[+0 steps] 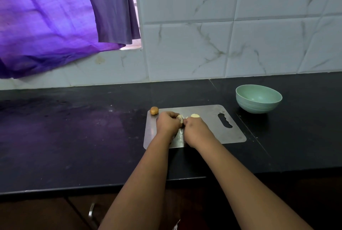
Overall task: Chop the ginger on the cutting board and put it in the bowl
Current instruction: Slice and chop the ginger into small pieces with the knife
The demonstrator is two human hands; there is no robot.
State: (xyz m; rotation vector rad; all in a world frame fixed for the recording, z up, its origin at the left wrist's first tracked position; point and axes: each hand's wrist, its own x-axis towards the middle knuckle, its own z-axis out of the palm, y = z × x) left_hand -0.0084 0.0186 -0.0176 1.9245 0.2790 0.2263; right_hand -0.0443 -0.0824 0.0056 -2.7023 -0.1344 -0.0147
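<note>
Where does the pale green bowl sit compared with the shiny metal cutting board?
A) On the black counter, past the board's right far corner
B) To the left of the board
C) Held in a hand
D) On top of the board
A: the pale green bowl stands on the black counter, apart from the shiny metal cutting board, beyond its right far corner.

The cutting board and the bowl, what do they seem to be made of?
The cutting board looks like brushed stainless steel: thin, grey, with a dull sheen and a cut-out handle slot. The bowl looks like matte pale green plastic or a fibre composite; its even, soft surface suggests that, though ceramic cannot be ruled out.
</note>
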